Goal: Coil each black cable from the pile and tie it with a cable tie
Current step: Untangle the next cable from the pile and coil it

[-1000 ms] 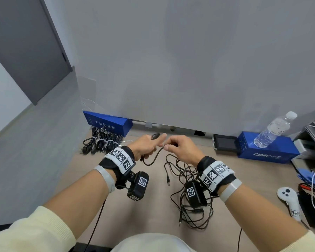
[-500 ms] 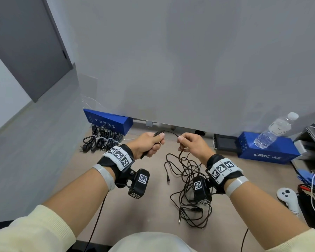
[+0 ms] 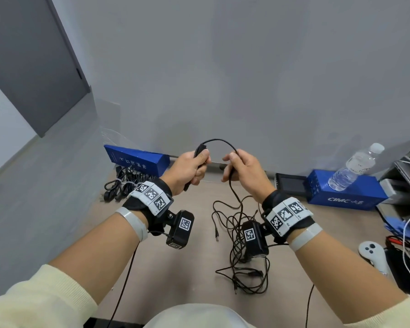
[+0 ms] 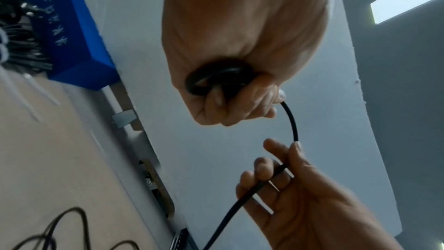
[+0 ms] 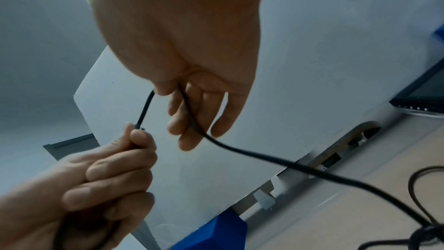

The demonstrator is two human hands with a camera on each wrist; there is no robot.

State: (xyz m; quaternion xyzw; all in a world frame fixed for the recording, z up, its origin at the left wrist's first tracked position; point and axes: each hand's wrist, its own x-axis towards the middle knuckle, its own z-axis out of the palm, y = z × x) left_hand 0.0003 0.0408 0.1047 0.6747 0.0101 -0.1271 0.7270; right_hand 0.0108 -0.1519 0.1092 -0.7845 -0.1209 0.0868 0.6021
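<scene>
A water bottle [image 3: 355,170] lies on a blue box [image 3: 346,194]; a white controller [image 3: 374,256] rests nearby.

cable [image 5: 312,170] blurred, pile [image 3: 242,261] partly hidden

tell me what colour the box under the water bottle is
Blue cardboard box with white lettering, clearest in the head view.

Right hand [image 5: 192,75] with black cable [image 5: 252,154] running across its loosely bent fingers [image 5: 190,121], left hand [image 5: 96,184] fisted round the cable's end at lower left, blue box [image 5: 216,233] below, dark screen [image 5: 425,92] at right edge
</scene>
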